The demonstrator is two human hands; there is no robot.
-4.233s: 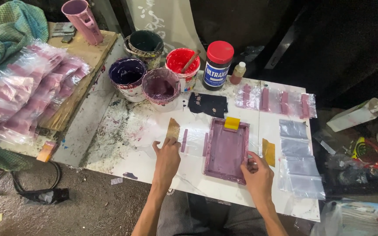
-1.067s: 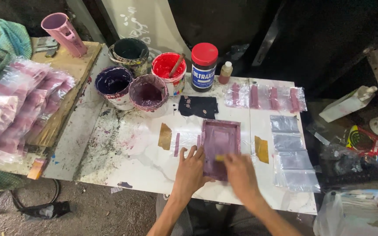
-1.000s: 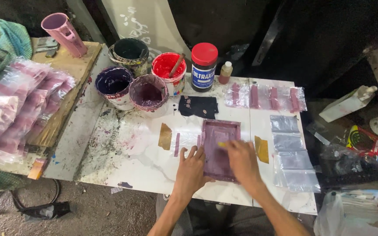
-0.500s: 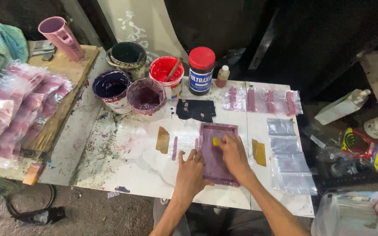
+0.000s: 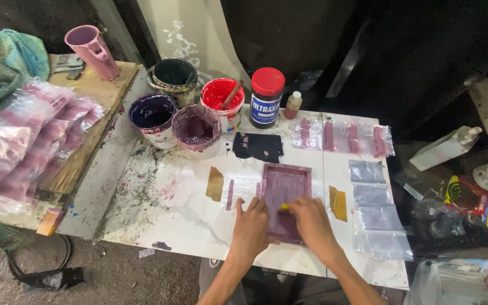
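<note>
A purple screen-printing frame (image 5: 287, 186) lies flat on the white table (image 5: 199, 226), over a clear plastic bag with a purple stripe (image 5: 230, 195). My left hand (image 5: 249, 226) presses flat on the frame's left edge, fingers spread and holding nothing. My right hand (image 5: 312, 223) rests on the near half of the screen and grips a small yellow squeegee (image 5: 283, 207), of which only a tip shows. Two brown tape strips, the left tape (image 5: 215, 183) and the right tape (image 5: 338, 203), flank the frame.
Behind the frame are a black cloth (image 5: 258, 147), paint tubs in purple (image 5: 152, 113), mauve (image 5: 195, 125), red (image 5: 221, 96) and dark green (image 5: 173, 73), and a red-lidded jar (image 5: 267, 96). Printed bags (image 5: 340, 135) lie at the back, blank bags (image 5: 377, 214) at the right, and a bag pile (image 5: 24, 135) at the left.
Four seconds ago the squeegee lay at the frame's far edge and both hands were off the screen. Since then my right hand has taken it and stroked it across the screen, lately toward me.
</note>
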